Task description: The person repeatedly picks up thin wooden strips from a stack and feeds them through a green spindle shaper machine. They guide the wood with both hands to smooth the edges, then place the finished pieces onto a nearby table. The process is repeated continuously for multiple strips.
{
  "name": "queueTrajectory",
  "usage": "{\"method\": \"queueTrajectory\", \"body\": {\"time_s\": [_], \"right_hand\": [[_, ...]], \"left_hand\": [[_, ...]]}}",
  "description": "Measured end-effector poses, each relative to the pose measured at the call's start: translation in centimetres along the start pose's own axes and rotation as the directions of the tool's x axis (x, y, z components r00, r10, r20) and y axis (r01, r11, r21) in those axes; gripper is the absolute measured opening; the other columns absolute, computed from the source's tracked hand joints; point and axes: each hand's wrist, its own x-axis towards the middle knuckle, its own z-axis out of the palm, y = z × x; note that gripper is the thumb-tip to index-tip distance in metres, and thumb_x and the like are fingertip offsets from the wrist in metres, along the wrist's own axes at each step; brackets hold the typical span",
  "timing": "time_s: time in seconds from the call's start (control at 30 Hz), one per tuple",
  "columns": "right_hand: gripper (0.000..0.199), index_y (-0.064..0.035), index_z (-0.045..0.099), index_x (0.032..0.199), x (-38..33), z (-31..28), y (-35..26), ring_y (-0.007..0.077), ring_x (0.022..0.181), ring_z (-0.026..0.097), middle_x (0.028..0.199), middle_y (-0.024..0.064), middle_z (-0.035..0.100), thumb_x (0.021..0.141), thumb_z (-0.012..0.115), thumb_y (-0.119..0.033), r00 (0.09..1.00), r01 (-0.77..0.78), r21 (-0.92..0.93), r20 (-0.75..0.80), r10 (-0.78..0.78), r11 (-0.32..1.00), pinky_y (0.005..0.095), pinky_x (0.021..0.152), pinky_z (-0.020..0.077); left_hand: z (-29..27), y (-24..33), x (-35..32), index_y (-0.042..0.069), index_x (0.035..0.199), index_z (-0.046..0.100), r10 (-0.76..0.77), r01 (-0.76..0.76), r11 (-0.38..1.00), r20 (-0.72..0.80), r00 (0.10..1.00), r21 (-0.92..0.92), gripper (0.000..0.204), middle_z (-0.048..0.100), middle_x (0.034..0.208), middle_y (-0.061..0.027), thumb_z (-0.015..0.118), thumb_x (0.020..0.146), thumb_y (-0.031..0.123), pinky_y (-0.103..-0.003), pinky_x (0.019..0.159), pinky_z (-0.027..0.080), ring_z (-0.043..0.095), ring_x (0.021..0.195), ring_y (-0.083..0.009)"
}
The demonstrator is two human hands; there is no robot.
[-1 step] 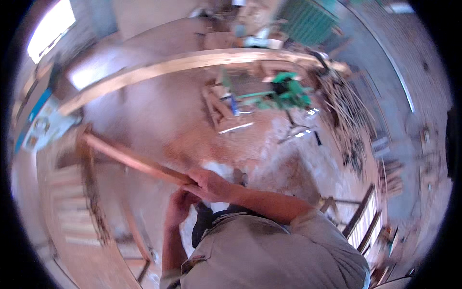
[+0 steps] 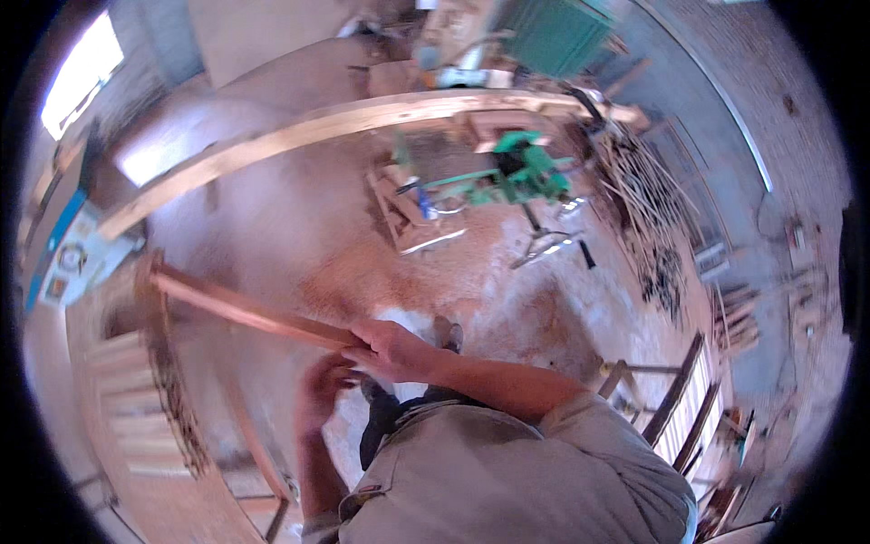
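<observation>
One long reddish wooden strip (image 2: 245,311) runs at a slant from the left of the view down toward the person's body, its near end at the middle of the frame, above the sawdust-covered floor (image 2: 299,236). The right hand (image 2: 391,349) is wrapped over that near end, fingers curled around the wood. The left hand (image 2: 319,392) sits just below and beside it, blurred; whether it grips the strip or only touches it cannot be told. Both forearms come up from the person's grey shirt (image 2: 507,480) at the lower edge.

To the left, one stack of pale wooden pieces (image 2: 136,408) lies beside the strip's far end, too smeared to count its parts. Across the upper part of the view one long pale beam (image 2: 344,122) bends from left to right. Behind it stands one green machine (image 2: 526,168), and just beside that one small wooden frame (image 2: 412,213) rests on the floor. On the right, a loose heap of thin sticks (image 2: 648,204) lies along the wall, and one ladder-like wooden rack (image 2: 684,403) leans near the person's right elbow.
</observation>
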Motion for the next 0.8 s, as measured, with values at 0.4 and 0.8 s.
{"method": "queueTrajectory", "body": {"time_s": [0.4,0.8], "right_hand": [[0.027,-0.0056,0.057,0.096,-10.8,-26.0,7.5,0.0333,0.080,0.060,0.086,0.0187,0.060,0.085,0.057,-0.030,0.967,-0.182,-0.176,0.144,0.209,0.967,0.0424,0.070,0.0460],[0.016,0.0026,0.059,0.097,-19.4,-38.5,16.3,0.0109,0.071,0.059,0.082,0.0072,0.063,0.088,0.055,-0.010,0.690,-0.145,0.431,-0.602,0.403,0.891,0.0232,0.065,0.0476]], "left_hand": [[9.5,6.1,13.7,0.008,0.095,0.054,0.397,-0.370,0.915,-0.521,0.755,0.162,0.012,0.055,0.082,0.0000,0.053,0.087,0.017,-0.026,0.063,0.044,0.051,0.073,-0.0128],[7.8,9.1,28.1,0.004,0.114,0.052,0.427,-0.506,0.862,-0.510,0.747,-0.019,0.030,0.057,0.113,-0.0069,0.049,0.093,0.024,-0.032,0.094,0.042,0.053,0.103,-0.0206]]}}
